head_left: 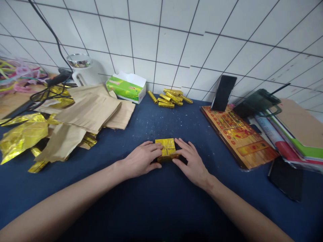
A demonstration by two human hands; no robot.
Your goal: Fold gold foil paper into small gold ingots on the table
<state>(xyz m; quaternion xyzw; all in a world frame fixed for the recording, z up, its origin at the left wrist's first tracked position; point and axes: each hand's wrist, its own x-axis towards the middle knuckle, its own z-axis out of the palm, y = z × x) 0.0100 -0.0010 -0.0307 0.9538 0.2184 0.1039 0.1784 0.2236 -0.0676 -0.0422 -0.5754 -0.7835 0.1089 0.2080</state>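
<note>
Head view. A person's two bare forearms reach in from the lower edge over a table covered with a dark blue cloth (156, 198). The left hand (141, 161) and the right hand (192, 163) lie palm down and meet at a small folded gold foil piece (166, 146), which rests on the cloth at the centre of the table, directly in front of the person.

The left hand's fingers curl against the piece's left edge, and its thumb and forefinger pinch that edge. The right hand's fingers stretch along the right edge, with the thumb pressed to the folded near rim. The hands are close but do not touch each other, and the foil piece lies between them.

Behind the piece, near the tiled wall, sits a heap of folded gold ingots (171, 97), well apart from the hands. To its left stand a green tissue box (126, 88) and a white kettle (84, 71). Brown paper sheets (93, 111) overlap loose gold foil sheets (22, 136) on the left side of the table, and a black cable (47, 94) crosses them.

On the right, a stack of orange printed paper (242, 139) lies at an angle, and an upright phone (223, 92) leans against the wall at its far end. A second phone (286, 178) lies flat nearer the person, beside a pile of folders (300, 141).
</note>
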